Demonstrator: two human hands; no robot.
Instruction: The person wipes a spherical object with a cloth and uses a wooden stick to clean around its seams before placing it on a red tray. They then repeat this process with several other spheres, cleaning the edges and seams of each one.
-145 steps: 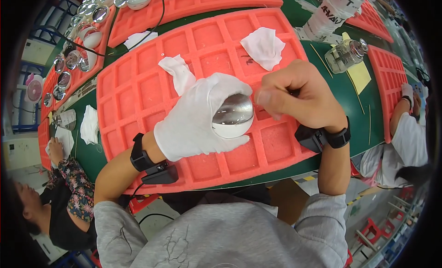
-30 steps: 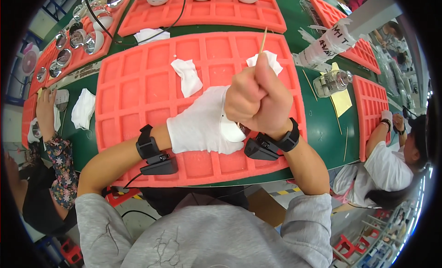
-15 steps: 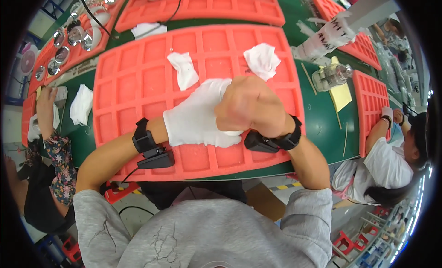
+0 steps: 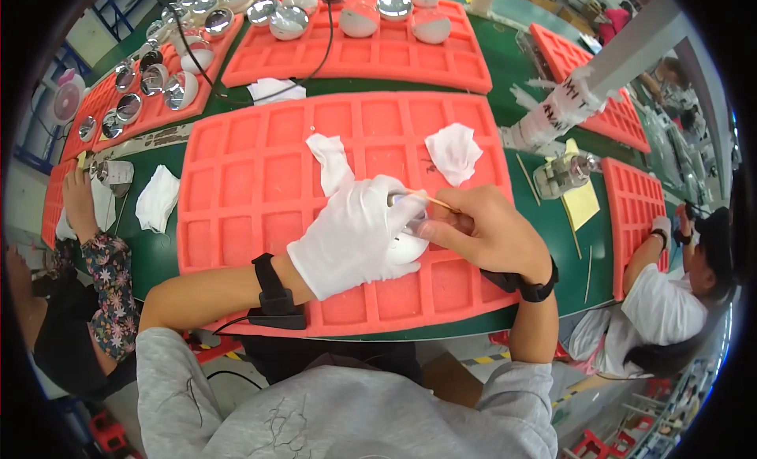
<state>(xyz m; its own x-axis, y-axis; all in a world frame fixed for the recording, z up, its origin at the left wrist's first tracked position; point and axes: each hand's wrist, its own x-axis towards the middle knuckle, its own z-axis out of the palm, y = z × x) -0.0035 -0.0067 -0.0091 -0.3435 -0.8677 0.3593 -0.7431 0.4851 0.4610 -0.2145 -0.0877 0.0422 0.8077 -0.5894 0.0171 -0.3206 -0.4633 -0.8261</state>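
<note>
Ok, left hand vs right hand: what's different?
Covering: the left hand wears a white glove; the right hand is bare.
Load: the left hand holds a white rounded piece; the right hand pinches a thin stick.
Shared: each has a black wrist strap.

A green bench [image 4: 564, 242] fills the middle. The floor [image 4: 235, 385] is grey at 7 o'clock, with a yellow and black stripe [image 4: 490, 358] at 5. Red stools [image 4: 590, 438] sit near 5 o'clock. A pink fan [image 4: 68, 98] is at 10 o'clock, near blue racks [image 4: 117, 13]. A grey post [image 4: 635, 58] stands at 2. Bright lights [image 4: 714, 366] shine at 4.
</note>
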